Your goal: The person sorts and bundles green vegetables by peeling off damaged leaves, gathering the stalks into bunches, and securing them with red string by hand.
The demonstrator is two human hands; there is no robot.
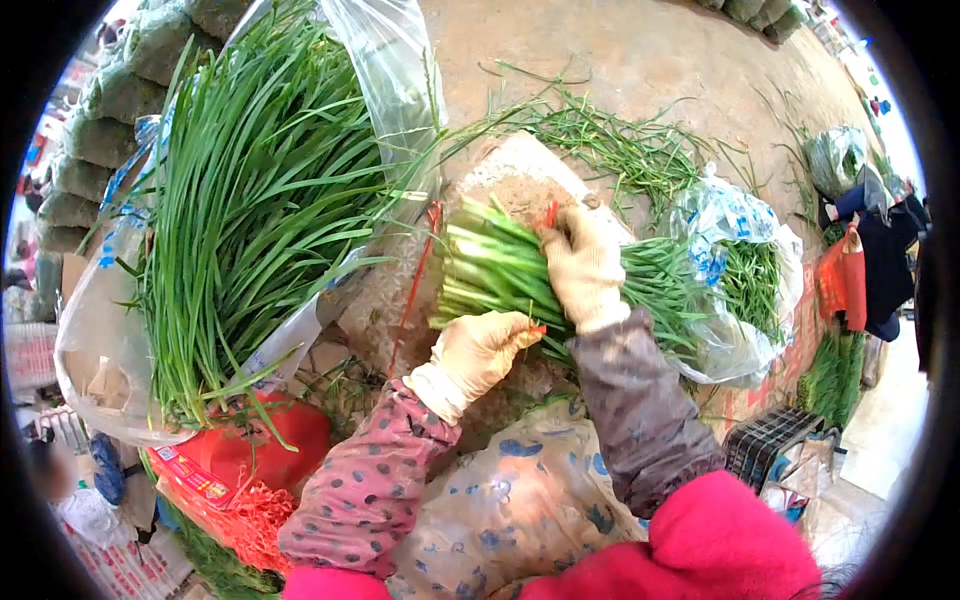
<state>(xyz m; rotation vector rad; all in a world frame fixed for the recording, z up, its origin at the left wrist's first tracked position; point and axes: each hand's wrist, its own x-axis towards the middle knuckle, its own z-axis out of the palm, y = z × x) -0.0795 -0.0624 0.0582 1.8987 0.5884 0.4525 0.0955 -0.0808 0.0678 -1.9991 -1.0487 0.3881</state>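
Note:
A bunch of garlic chives [490,262] lies across a dirt-smeared pale block [515,165], its pale stem ends pointing left. My left hand [475,358], in a cream glove, is closed at the near side of the bunch, pinching a short end of red tie [538,331]. Over the top of the bunch, my gloved right hand [583,262] is closed, with another red end [551,212] showing at its fingertips. How the tie runs under the bunch is hidden. Left of the stems hangs a separate red strip [434,214].
A large plastic bag [385,60] of loose chives [270,200] stands at left. Below it sit a red bag [270,440] and shredded red ties [250,515]. Another plastic bag [745,345] wraps the leaf ends at right. Scattered leaves [620,145] litter the floor; a black crate [765,440] stands lower right.

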